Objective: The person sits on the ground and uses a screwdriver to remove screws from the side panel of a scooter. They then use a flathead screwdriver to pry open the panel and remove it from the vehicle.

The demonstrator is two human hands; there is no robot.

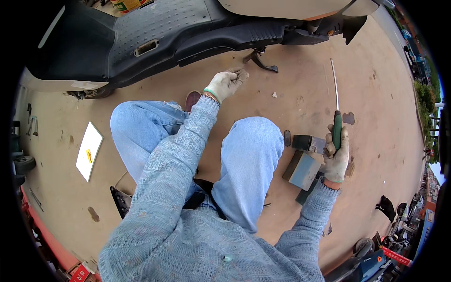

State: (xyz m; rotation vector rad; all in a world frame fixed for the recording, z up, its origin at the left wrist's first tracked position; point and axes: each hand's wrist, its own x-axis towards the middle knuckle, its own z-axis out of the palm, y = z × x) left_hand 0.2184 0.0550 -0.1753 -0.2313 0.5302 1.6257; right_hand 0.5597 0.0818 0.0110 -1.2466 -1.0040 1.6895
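My right hand [337, 162], in a pale work glove, is closed round the green handle of a screwdriver [336, 101], its long metal shaft pointing away from me. My left hand [228, 83], gloved too, is held out above the ground near the scooter's side stand [260, 62]. Its fingers are curled together; whatever they may hold is too small to make out. Across the far side stands the scooter [159, 35], with a dark footboard and light panels. Beside my right wrist sit several box-shaped batteries [304, 170], one partly behind the glove.
On the ground to the left lies a white board [88, 157] with a small yellow item [89, 155] on it. A small dark oblong piece [287, 137] rests beside my right knee. Farther right are a black animal [386, 208] and parked vehicles [371, 263].
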